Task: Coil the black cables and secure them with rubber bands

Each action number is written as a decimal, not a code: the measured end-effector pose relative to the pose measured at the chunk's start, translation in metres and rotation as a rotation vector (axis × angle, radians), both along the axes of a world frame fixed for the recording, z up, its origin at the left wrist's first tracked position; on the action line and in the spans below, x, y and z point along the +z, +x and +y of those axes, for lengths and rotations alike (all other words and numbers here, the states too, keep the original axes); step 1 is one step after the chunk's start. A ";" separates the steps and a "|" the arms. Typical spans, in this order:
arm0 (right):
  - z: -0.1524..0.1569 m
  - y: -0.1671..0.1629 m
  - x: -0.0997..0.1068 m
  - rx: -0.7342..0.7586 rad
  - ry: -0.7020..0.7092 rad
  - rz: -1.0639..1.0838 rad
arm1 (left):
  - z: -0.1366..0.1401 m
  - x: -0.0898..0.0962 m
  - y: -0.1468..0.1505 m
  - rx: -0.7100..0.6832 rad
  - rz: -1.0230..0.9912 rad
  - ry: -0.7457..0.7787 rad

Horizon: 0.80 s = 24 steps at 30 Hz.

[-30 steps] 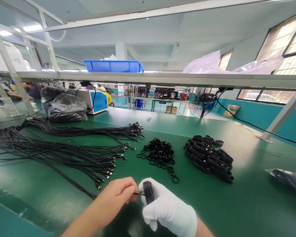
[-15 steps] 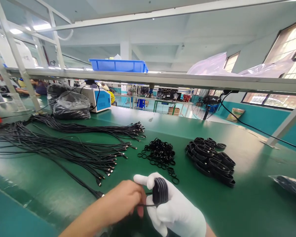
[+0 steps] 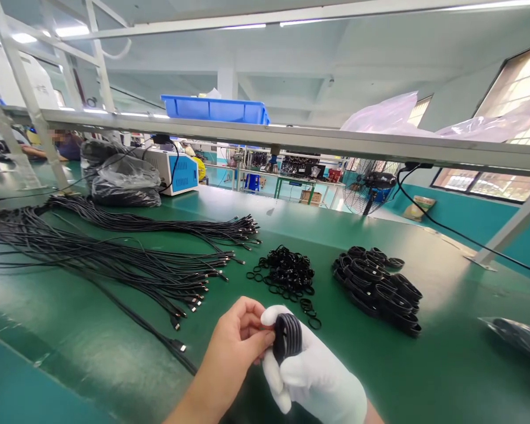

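My right hand (image 3: 313, 371), in a white glove, grips a coiled black cable (image 3: 293, 334) whose loops sit side by side. My bare left hand (image 3: 241, 335) touches the coil's left side, thumb and fingertips pinched on the cable there; the exact spot is partly hidden. Beyond my hands lies a heap of small black rings (image 3: 289, 271), a few of them loose at its near edge. To the left, long black cables (image 3: 145, 271) stretch across the green table with their metal plugs toward the middle. On the right is a pile of coiled cables (image 3: 377, 288).
A clear plastic bag (image 3: 514, 338) with dark contents lies at the right. Farther back are a bagged bundle (image 3: 126, 182) and a blue-and-white machine (image 3: 176, 171). A shelf (image 3: 300, 136) spans above the table, carrying a blue tray (image 3: 214, 110). Other people sit far left.
My left hand has moved up and closer to the coil, its fingers now pinching at the coil's side. The cable end that stretched between my hands no longer shows. My right hand keeps its hold.
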State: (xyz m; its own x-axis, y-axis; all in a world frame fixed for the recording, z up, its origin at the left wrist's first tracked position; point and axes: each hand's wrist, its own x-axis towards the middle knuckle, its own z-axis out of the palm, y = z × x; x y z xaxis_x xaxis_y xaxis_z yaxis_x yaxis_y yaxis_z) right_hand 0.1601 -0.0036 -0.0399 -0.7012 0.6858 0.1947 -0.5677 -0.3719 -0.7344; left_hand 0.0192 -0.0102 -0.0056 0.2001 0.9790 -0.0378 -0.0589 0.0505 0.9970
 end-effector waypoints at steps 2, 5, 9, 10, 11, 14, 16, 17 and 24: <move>0.002 0.002 0.001 -0.005 0.001 -0.028 | -0.001 0.005 -0.005 0.083 0.147 0.065; 0.003 0.005 0.002 0.035 0.007 -0.071 | -0.003 0.022 -0.018 0.131 0.395 0.202; -0.001 0.003 0.002 0.249 -0.085 -0.080 | 0.004 0.040 -0.029 -0.237 0.434 0.226; -0.003 0.001 0.002 0.269 -0.123 -0.069 | 0.008 0.041 -0.030 -0.304 0.409 0.186; -0.004 -0.001 0.002 0.253 -0.162 -0.053 | 0.013 0.041 -0.031 -0.333 0.375 0.143; -0.004 -0.009 0.005 0.060 -0.228 -0.033 | 0.026 0.034 -0.031 -0.258 0.274 0.028; -0.003 -0.014 0.007 -0.097 -0.181 -0.101 | 0.032 0.026 -0.030 -0.169 0.252 -0.024; -0.003 -0.017 0.008 -0.170 -0.134 -0.172 | 0.033 0.022 -0.029 -0.131 0.252 -0.042; -0.004 -0.020 0.013 -0.290 -0.093 -0.365 | 0.018 0.005 -0.025 0.037 0.201 -0.066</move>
